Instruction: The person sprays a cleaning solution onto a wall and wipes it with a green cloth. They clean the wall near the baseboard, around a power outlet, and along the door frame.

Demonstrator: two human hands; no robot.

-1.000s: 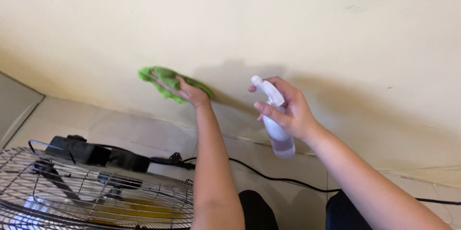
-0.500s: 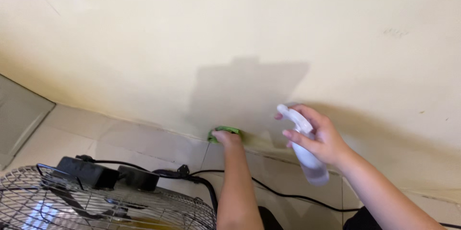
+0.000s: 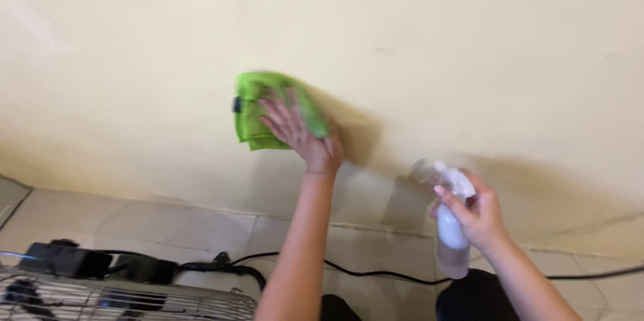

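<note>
Head view: left hand [image 3: 302, 134] flat, fingers spread, pressing a folded green cloth [image 3: 258, 112] against the cream wall [image 3: 469, 39], cloth sitting at about 10 o'clock from the wrist, blurred. Right hand [image 3: 477, 217] at 4 o'clock from the cloth, closed around a white spray bottle [image 3: 451, 227], nozzle tilted toward the wall, index finger near the trigger. Wiping well here looks to need even palm pressure, cloth kept folded flat, overlapping passes, bottle held off the wall. Below: tiled floor [image 3: 134, 220], black cable [image 3: 376, 274], black plugs [image 3: 64, 260] at 8 o'clock, wire fan guard [image 3: 121, 301] bottom left.
</note>
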